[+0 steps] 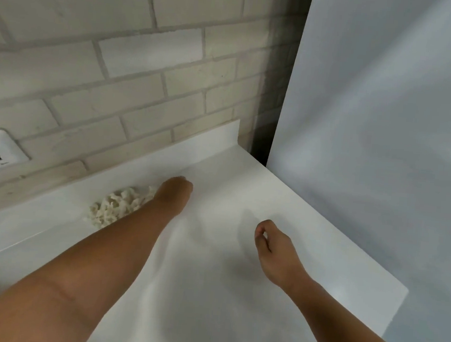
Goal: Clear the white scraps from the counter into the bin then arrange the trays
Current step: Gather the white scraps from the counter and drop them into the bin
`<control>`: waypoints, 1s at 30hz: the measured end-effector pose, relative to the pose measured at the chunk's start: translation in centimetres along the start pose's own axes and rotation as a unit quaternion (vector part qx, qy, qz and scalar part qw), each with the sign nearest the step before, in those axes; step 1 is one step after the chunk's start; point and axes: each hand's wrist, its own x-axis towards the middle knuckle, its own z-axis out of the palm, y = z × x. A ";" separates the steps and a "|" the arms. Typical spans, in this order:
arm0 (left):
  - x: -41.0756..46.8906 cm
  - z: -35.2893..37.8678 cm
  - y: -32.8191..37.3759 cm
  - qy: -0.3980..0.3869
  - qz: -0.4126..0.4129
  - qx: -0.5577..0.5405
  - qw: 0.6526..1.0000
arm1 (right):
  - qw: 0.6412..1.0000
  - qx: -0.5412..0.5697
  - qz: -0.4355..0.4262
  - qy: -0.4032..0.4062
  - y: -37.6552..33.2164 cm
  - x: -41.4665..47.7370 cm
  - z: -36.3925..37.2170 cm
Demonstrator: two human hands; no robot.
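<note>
Along the back of the counter [210, 265], under the brick wall [147, 55], the white scraps [114, 209] lie in a heap stretched along the wall, just left of my left hand [174, 193]. Its fingers curl down out of sight, so I cannot tell if they hold anything. My right hand [272, 246] hovers farther right, loosely curled and empty, so the left is nearer.

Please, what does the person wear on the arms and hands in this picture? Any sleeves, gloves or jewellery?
The left forearm and right forearm are bare; no sleeve is in view. The left hand and right hand have no gloves. No watch, bracelet or ring shows on the visible parts.
</note>
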 end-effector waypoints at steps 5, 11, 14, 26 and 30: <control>-2.4 -1.4 2.5 0.077 0.022 -0.178 0.981 | 1.000 -0.002 -0.005 -0.002 0.1 -2.2 -1.9; -8.4 -6.9 8.9 0.091 -0.030 -0.334 0.938 | 1.000 0.029 0.002 0.008 0.0 -5.2 -5.2; -11.9 -8.5 12.9 0.069 -0.023 -0.398 0.914 | 0.999 0.043 -0.006 0.006 0.4 -7.2 -7.5; -22.5 -7.6 31.3 -0.032 0.008 -0.548 0.836 | 0.993 0.104 0.054 0.012 7.9 -18.5 -17.5; -25.1 -5.0 36.7 -0.077 -0.010 -0.575 0.814 | 0.989 0.113 0.092 0.020 12.3 -22.6 -19.7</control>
